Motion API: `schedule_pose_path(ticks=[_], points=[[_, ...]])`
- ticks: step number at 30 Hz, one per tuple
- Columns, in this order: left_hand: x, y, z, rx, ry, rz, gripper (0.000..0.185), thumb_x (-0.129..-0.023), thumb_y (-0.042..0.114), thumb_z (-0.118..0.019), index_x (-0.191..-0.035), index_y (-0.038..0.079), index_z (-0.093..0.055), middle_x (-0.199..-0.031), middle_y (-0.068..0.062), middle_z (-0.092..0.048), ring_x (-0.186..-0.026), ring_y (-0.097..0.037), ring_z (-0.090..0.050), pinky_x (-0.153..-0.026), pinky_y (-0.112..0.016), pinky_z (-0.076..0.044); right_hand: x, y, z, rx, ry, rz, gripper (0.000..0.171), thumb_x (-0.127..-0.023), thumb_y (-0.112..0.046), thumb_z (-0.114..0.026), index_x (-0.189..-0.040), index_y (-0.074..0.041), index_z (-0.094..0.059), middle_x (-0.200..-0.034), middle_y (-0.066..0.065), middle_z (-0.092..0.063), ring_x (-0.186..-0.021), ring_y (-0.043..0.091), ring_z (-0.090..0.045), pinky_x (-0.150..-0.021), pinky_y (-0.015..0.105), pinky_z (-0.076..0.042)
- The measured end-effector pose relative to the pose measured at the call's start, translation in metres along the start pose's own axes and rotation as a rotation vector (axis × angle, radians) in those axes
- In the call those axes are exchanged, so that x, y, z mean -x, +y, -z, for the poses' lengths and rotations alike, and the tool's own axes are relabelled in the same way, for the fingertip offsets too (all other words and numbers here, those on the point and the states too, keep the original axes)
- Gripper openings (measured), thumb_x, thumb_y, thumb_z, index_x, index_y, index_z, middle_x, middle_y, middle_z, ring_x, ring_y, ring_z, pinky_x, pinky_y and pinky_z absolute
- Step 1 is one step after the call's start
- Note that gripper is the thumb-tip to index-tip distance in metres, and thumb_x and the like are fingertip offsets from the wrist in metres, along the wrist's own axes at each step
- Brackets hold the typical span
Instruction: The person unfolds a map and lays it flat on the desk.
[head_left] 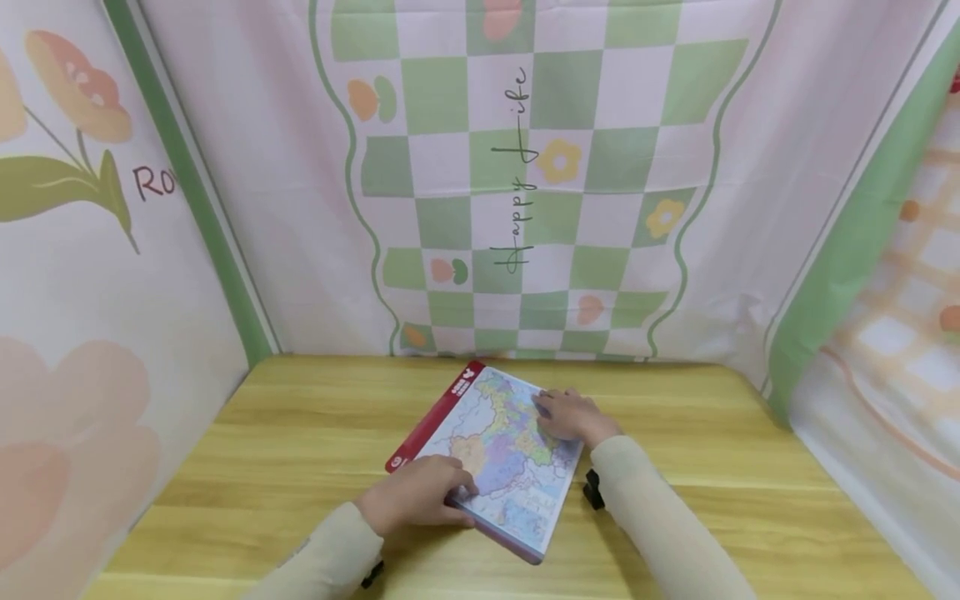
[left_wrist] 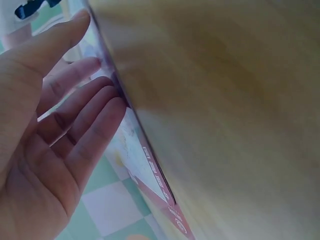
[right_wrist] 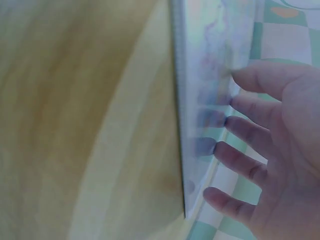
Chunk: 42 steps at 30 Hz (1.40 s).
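Map-printed flat box (head_left: 495,454) lay face up on the wooden tabletop (head_left: 300,433), turned at an angle, a little nearer the back edge than the front and close to the middle between the side edges. Its long left border was a red strip with white lettering, and the printed map covered the rest of its top in patches of purple, yellow and green. In the left wrist view the box (left_wrist: 145,165) showed edge-on against the wood, the red strip running along its side; in the right wrist view its pale side (right_wrist: 200,100) was blurred.

Printed cloth (head_left: 540,167) hung behind the tabletop, with a green and white checker pattern, small flowers and script lettering; flowered panels (head_left: 82,250) closed in both sides.

Left hand (head_left: 416,496) rested on the box's near left corner, grip open, fingers (left_wrist: 92,125) straight and laid flat against the surface. Right hand (head_left: 570,414) lay on the far right part of the map, grip likewise open, fingertips (right_wrist: 225,150) spread and pressing on the top by the box's edge. Both arms wore pale long sleeves (head_left: 660,517).
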<state>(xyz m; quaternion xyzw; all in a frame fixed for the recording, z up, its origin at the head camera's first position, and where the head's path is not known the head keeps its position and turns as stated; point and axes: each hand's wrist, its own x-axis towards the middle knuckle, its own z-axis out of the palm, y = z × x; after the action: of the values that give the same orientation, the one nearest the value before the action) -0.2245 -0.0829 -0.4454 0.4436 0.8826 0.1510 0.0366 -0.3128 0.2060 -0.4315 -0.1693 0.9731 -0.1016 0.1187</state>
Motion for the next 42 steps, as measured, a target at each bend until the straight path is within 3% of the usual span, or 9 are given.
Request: schedule_pose_path(ticks=[6,10,15,18,23,30,42], points=[[-0.002,-0.006,0.006,0.102,-0.026,0.005,0.021,-0.091,0.027,-0.075,-0.108,0.013,-0.077,-0.086,0.010,-0.060,-0.077,-0.001,-0.054,-0.072,-0.014,-0.047,0.006,0.006,0.000,-0.088,-0.024,0.095,0.055,-0.101,-0.024,-0.058,-0.148,0.000,-0.045,-0.153,0.029,-0.035,-0.141,0.053,-0.025,-0.113,0.067,-0.021],[-0.002,-0.013,0.011,0.090,-0.006,0.043,0.021,-0.092,0.024,-0.074,-0.110,0.014,-0.076,-0.091,0.007,-0.061,-0.080,-0.004,-0.053,-0.075,-0.018,-0.048,0.012,0.011,-0.003,-0.160,-0.015,0.127,0.056,-0.100,-0.024,-0.060,-0.147,0.002,-0.045,-0.154,0.032,-0.032,-0.141,0.054,-0.023,-0.114,0.067,-0.020],[0.006,-0.028,0.012,0.032,0.058,0.117,0.030,-0.090,0.025,-0.076,-0.118,0.014,-0.072,-0.109,0.000,-0.059,-0.098,-0.012,-0.054,-0.092,-0.032,-0.050,0.025,0.014,-0.003,-0.173,-0.007,0.149,0.058,-0.100,-0.026,-0.062,-0.147,0.003,-0.045,-0.153,0.034,-0.030,-0.140,0.057,-0.023,-0.112,0.068,-0.022],[0.014,-0.038,0.014,0.051,0.077,0.170,0.035,-0.090,0.025,-0.076,-0.123,0.014,-0.069,-0.120,-0.005,-0.058,-0.110,-0.020,-0.055,-0.100,-0.041,-0.049,0.035,0.014,-0.001,-0.180,-0.009,0.160,0.059,-0.100,-0.027,-0.063,-0.147,0.004,-0.044,-0.153,0.036,-0.030,-0.139,0.058,-0.023,-0.111,0.069,-0.022],[0.022,-0.052,0.018,0.063,0.085,0.199,0.044,-0.092,0.021,-0.074,-0.132,0.007,-0.062,-0.134,-0.015,-0.054,-0.126,-0.033,-0.050,-0.107,-0.051,-0.043,0.048,0.020,0.000,-0.175,-0.002,0.151,0.061,-0.099,-0.028,-0.064,-0.147,0.004,-0.045,-0.152,0.037,-0.031,-0.139,0.057,-0.026,-0.111,0.069,-0.023],[0.027,-0.067,0.018,0.099,0.032,0.236,0.052,-0.100,0.020,-0.063,-0.147,0.004,-0.049,-0.152,-0.019,-0.042,-0.139,-0.039,-0.038,-0.113,-0.055,-0.033,0.067,0.027,-0.002,-0.151,-0.025,0.084,0.067,-0.098,-0.038,-0.064,-0.147,0.003,-0.044,-0.153,0.037,-0.029,-0.139,0.057,-0.025,-0.112,0.068,-0.023],[0.028,-0.071,0.020,0.154,-0.051,0.257,0.048,-0.104,0.017,-0.054,-0.150,0.005,-0.046,-0.158,-0.021,-0.032,-0.145,-0.041,-0.029,-0.116,-0.057,-0.027,0.083,0.027,0.000,-0.124,-0.039,0.080,0.070,-0.099,-0.044,-0.061,-0.146,0.005,-0.044,-0.152,0.037,-0.029,-0.137,0.057,-0.030,-0.110,0.069,-0.026]])
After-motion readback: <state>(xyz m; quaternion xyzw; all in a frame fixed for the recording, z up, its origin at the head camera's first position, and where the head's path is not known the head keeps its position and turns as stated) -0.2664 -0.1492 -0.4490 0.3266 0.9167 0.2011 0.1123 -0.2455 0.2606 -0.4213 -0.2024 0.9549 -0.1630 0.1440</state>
